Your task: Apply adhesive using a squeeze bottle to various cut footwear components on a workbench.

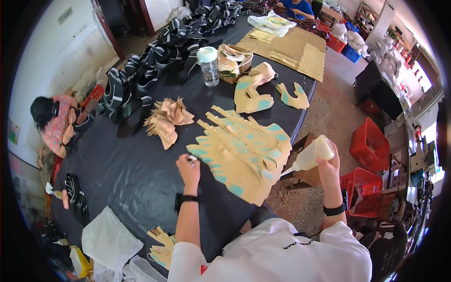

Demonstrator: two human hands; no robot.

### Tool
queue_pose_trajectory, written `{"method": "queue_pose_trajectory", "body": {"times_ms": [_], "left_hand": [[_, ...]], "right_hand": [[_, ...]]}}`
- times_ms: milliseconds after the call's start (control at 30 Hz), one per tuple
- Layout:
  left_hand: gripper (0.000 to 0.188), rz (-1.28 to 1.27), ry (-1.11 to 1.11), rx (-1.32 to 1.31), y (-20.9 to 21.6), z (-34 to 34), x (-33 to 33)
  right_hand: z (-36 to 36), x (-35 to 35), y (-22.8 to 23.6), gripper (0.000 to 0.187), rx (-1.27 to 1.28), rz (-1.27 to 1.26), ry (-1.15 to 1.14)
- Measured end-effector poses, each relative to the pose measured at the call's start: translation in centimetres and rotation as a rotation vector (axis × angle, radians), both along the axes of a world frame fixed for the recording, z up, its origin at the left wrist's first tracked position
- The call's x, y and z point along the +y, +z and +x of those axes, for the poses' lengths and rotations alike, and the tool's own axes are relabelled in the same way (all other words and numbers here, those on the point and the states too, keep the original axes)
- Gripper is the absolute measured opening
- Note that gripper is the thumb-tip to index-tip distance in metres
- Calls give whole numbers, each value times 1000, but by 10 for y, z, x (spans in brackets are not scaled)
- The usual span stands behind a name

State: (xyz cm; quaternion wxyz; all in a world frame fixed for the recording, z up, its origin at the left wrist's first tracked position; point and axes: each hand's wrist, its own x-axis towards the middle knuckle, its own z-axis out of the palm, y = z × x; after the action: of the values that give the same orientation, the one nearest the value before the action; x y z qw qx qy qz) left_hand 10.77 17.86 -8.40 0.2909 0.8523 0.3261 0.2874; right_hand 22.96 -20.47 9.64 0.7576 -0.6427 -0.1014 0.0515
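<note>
In my right hand (330, 164) is a translucent squeeze bottle (312, 155) with pale contents, tilted so its thin nozzle points down-left at the edge of the fanned pile. My left hand (189, 174) is closed by the pile's left edge, a small dark-and-light thing at its fingertips too small to make out. Between my hands many overlapping tan cut pieces (244, 155), with teal patches along their edges, lie spread on the black table (141, 174). Beyond them are a curved stack of similar pieces (253, 94) and a smaller curved piece (293, 95).
A bunch of brown pieces (169, 120), a clear jar (208, 68) and a box of scraps (235, 61) stand farther back. Black shoe parts (159, 56) heap along the far left. A person (56, 122) sits at left. Red crates (370, 143) stand on the floor at right.
</note>
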Motion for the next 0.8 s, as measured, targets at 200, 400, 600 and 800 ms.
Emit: {"method": "queue_pose_trajectory", "body": {"times_ms": [200,400,600,800], "left_hand": [[46,-386,68,-411,83,84,21],[41,-232,-72,-112,79,256,23],[36,-299,1,-59,50,335,16],[23,-325,-71,-169,84,297,-27]], "right_hand": [[124,-12,-15,69,146,261,26],[212,-12,-19,75,88,24,113],[254,-38,-34,70,200,129,78],[270,-38,-43,69,299,263,166]]}}
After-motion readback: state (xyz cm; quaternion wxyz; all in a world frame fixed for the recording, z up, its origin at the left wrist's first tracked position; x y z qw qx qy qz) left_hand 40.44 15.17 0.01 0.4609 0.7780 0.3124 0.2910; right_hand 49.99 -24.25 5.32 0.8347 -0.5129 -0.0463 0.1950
